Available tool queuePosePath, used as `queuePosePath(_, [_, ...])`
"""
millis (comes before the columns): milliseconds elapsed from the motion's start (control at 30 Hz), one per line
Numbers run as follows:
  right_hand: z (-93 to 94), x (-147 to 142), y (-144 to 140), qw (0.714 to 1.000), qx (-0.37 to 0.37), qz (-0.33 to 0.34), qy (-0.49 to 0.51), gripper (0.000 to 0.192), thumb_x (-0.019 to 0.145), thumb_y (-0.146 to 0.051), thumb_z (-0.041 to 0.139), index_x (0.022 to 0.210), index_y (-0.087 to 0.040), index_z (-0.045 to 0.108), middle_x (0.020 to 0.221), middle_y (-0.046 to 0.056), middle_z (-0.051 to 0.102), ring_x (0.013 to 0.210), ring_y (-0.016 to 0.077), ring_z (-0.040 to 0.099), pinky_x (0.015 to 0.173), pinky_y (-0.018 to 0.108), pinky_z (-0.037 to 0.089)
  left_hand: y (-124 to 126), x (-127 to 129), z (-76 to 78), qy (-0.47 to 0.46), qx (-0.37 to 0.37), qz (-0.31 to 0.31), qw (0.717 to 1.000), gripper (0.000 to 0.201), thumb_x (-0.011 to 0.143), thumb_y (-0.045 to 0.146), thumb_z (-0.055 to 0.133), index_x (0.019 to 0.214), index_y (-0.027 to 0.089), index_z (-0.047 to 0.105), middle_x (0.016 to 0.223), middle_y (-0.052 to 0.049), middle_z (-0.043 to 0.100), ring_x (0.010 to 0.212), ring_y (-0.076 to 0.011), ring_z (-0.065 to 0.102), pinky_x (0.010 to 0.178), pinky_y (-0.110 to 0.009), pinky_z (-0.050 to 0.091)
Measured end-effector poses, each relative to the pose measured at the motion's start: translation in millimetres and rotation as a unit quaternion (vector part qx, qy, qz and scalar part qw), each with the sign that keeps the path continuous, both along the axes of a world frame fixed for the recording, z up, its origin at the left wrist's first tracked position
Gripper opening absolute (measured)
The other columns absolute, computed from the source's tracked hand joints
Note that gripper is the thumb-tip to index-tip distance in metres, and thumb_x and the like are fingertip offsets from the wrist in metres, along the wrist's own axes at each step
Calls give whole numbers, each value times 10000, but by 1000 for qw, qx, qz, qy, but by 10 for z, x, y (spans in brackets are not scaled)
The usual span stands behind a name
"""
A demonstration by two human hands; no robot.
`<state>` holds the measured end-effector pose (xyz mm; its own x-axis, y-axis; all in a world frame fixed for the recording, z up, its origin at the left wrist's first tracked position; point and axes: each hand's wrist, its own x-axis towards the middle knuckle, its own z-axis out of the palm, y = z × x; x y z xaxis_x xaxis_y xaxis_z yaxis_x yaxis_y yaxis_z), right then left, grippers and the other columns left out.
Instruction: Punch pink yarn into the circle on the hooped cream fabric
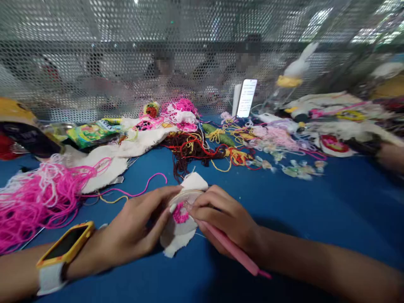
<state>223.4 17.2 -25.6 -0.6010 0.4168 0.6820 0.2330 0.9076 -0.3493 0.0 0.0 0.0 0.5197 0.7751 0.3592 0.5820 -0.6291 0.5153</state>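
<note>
Small white cloth in a round hoop (pixel 183 210), left hand (pixel 135 231) pinching it; right hand (pixel 224 219) grips pink punch tool (pixel 233 250), tip probably hidden—keep fabric taut.

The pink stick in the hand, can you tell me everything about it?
The pink tool is a slim, smooth stick, plastic by its look. The right hand grips it like a pen, its tip hidden under the fingers by the pink stitching on the white cloth. Its back end slants out to the lower right above the blue table.
</note>
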Motion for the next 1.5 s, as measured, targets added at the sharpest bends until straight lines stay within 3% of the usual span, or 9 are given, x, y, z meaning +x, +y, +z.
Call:
queuePosePath(400, [78,-70,-53,997,40,-17,68,167,723,-48,525,841,-159,483,633,23,558,561,130,491,587,312,470,-11,3,40,-13,-38,2,999,376,900,146,461,1248,279,414,954,33,671,785,-64,639,670,-137,473])
queuePosePath(733, [123,-53,-64,995,40,-20,86,204,683,-26,503,824,-167,458,592,6,500,528,116,428,558,310,452,-7,0,50,-13,-52,1,999,394,902,146,463,1264,291,402,992,23,666,823,-80,638,683,-149,483])
queuePosePath(1133, [87,-54,-43,997,29,-15,74,176,731,-41,501,836,-176,461,631,7,508,553,124,446,587,305,449,-13,-3,41,-19,-40,-4,999,406,896,137,470,1264,297,402,985,33,668,813,-66,640,685,-132,470])
queuePosePath(1400, [-3,-24,3,1000,-13,-7,6,159,817,-66,505,934,-160,558,840,61,585,767,152,498,693,295,467,-42,-11,19,-12,-34,3,999,394,899,148,464,1267,274,401,973,18,663,791,-68,631,664,-138,472])
queuePosePath(1500, [-17,-17,12,1000,-8,-2,11,157,810,-58,528,936,-144,562,842,68,586,768,153,501,692,294,468,-57,10,67,-9,-49,-1,999,377,902,156,456,1257,266,398,880,31,657,717,-67,621,635,-146,468])
